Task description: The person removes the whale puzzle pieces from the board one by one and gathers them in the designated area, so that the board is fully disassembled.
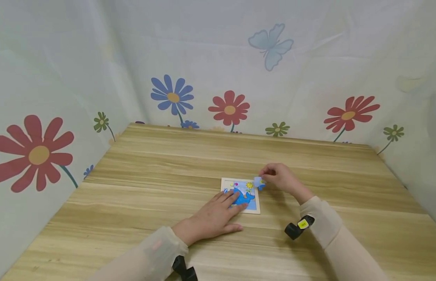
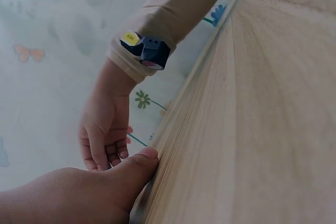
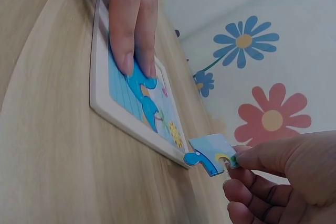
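Observation:
A small jigsaw puzzle (image 1: 251,205) in a pale wooden frame lies on the table, its picture a blue sea animal with a yellow flower. My left hand (image 1: 215,216) rests flat over its left and lower part, fingers spread and straight, hiding some of the picture. Just off the frame's upper right corner, my right hand (image 1: 281,179) pinches a light blue puzzle piece (image 3: 212,153) between thumb and fingers. The piece is raised above the table and tilted, with dark blue and yellow marks on it. In the left wrist view the puzzle is hidden.
The wood-grain table (image 1: 161,168) reaches back to a white cloth (image 1: 204,50) printed with flowers and a butterfly, which also hangs at both sides. Black wrist cameras (image 1: 299,227) are strapped to both sleeves.

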Available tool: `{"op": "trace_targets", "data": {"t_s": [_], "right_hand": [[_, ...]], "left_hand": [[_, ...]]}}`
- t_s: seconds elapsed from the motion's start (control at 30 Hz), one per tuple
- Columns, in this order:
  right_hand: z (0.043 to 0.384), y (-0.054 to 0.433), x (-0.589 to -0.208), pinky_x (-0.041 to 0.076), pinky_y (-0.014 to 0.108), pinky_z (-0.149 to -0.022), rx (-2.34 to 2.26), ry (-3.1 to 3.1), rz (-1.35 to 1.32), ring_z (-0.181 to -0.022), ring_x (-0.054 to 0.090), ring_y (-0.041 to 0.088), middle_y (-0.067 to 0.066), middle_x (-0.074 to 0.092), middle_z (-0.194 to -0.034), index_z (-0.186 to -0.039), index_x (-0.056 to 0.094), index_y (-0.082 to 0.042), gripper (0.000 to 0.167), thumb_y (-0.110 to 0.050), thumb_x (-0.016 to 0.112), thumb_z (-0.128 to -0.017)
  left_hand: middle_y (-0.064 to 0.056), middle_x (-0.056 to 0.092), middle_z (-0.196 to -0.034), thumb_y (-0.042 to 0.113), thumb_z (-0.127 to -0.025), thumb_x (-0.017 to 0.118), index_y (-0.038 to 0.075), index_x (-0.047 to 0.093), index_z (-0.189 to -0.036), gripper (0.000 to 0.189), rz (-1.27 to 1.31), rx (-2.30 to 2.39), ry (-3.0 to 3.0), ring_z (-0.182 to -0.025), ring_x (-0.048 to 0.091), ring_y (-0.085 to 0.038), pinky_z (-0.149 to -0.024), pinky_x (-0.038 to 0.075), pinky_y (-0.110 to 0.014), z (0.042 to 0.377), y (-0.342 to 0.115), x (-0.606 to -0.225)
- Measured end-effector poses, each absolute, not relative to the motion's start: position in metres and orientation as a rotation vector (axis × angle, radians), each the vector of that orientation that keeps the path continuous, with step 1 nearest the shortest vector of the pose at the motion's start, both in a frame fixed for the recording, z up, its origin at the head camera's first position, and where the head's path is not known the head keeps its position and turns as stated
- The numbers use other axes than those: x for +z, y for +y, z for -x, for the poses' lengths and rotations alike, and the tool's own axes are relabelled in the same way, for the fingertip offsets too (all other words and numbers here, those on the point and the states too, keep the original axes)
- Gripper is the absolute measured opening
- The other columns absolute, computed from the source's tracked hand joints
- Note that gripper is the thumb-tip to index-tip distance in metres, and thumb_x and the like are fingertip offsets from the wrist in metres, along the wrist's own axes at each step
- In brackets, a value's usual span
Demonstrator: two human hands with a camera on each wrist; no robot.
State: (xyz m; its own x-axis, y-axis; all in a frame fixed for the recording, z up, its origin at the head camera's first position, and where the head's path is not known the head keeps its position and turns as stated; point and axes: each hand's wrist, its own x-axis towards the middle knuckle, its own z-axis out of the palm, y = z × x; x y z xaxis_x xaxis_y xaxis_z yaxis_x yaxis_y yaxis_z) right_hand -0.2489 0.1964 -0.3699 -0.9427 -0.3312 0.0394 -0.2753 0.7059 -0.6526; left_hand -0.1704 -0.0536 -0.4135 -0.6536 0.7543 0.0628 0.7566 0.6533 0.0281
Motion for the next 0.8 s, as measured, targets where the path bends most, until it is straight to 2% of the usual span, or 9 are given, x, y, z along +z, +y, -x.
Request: {"op": "trace_targets", "data": {"t_s": [0.37, 0.8], "right_hand": [[0.254, 0.205, -0.378, 0.047, 0.024, -0.061, -1.06, 2.793, 0.434, -0.071, 0.053, 0.014, 0.011, 0.066, -0.086, -0.094, 0.067, 0.001, 0.012, -0.006, 0.059, -0.092], [0.255, 0.205, -0.384, 0.047, 0.024, -0.058, -1.015, 2.805, 0.376, -0.067, 0.053, 0.013, 0.01, 0.065, -0.084, -0.094, 0.067, 0.001, 0.011, -0.006, 0.059, -0.092]], "left_hand": [[-0.013, 0.032, -0.156, 0.061, -0.095, 0.039, 0.025, 0.038, -0.148, 0.064, 1.283, -0.069, -2.833, -0.146, 0.028, -0.029, -0.119, 0.026, -0.046, 0.169, -0.053, -0.412], [-0.013, 0.032, -0.156, 0.06, -0.095, 0.04, 0.024, 0.039, -0.148, 0.064, 1.289, -0.081, -2.829, -0.146, 0.028, -0.03, -0.118, 0.026, -0.046, 0.17, -0.053, -0.412]]}}
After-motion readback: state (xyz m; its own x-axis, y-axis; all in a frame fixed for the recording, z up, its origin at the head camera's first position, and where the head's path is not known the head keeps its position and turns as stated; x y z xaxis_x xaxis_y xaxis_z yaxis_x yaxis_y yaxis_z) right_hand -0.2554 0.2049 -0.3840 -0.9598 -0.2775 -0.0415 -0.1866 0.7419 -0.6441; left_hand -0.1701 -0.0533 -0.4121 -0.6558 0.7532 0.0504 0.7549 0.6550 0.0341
